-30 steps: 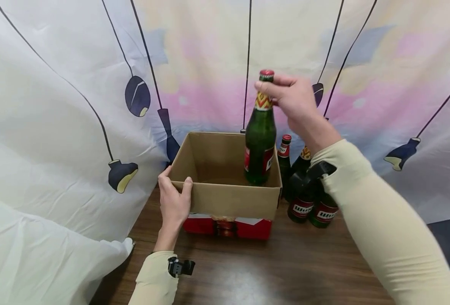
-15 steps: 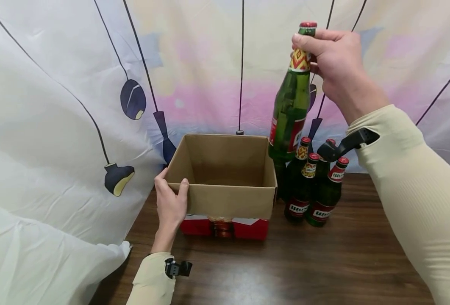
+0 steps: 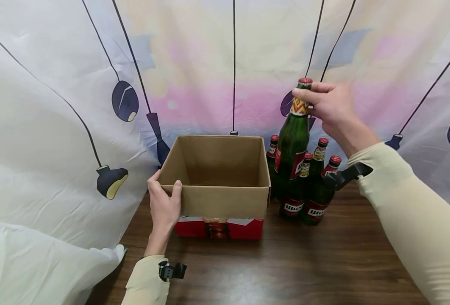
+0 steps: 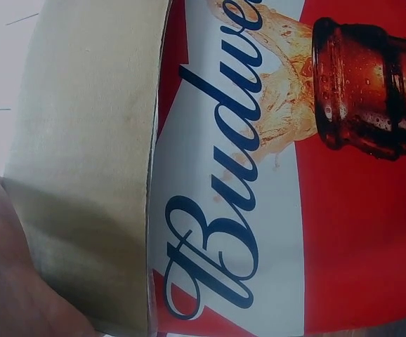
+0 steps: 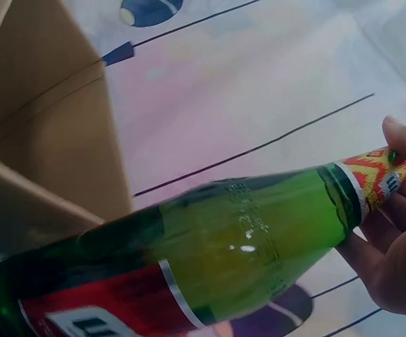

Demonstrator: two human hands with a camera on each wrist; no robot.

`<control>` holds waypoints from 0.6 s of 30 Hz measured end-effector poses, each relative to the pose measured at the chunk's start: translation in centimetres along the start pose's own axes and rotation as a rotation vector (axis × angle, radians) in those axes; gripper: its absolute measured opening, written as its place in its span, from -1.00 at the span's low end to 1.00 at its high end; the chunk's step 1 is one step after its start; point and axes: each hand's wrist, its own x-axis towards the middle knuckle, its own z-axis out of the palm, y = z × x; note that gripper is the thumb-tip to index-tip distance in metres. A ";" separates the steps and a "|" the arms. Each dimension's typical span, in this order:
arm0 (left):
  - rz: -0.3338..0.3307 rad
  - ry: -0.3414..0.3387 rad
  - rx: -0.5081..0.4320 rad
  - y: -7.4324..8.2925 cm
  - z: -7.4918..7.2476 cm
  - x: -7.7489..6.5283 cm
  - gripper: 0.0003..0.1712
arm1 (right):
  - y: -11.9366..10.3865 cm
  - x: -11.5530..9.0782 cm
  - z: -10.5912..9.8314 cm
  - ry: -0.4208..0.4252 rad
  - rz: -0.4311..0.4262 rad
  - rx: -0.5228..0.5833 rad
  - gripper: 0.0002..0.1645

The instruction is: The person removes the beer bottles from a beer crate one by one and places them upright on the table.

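Observation:
My right hand (image 3: 335, 103) grips the neck of a green beer bottle (image 3: 294, 133) with a red cap and a red label. It hangs nearly upright among the other bottles, just right of the box; its base is hidden behind a front bottle. In the right wrist view, my thumb and fingers close round the patterned neck label of the beer bottle (image 5: 259, 239). My left hand (image 3: 164, 209) holds the front left corner of an open cardboard box (image 3: 225, 202), thumb over the front flap. The left wrist view shows the box's red and white printed side (image 4: 273, 210).
Several green bottles (image 3: 318, 207) with red caps stand close together right of the box. The brown wooden table (image 3: 240, 271) extends in front. A printed cloth (image 3: 209, 63) hangs behind, and white cloth (image 3: 38, 262) bunches up at the left.
The bottle has risen out of the box in my right hand, passed over its right wall, and come down among the standing bottles. My left hand has kept its hold on the box.

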 end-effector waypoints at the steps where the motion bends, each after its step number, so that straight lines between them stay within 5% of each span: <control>1: 0.002 0.000 -0.001 0.0 -0.1 0.0 -0.21 | 0.5 -0.1 0.0 -0.001 0.001 -0.038 -0.63; 8: 0.011 0.000 -0.012 0.2 -0.5 -0.2 -0.21 | 3.6 -1.1 0.4 -0.070 0.054 -0.342 -0.23; 18: 0.016 0.004 -0.018 0.6 -0.6 -0.5 -0.22 | 7.2 -2.1 -0.4 -0.094 0.085 -0.411 -0.29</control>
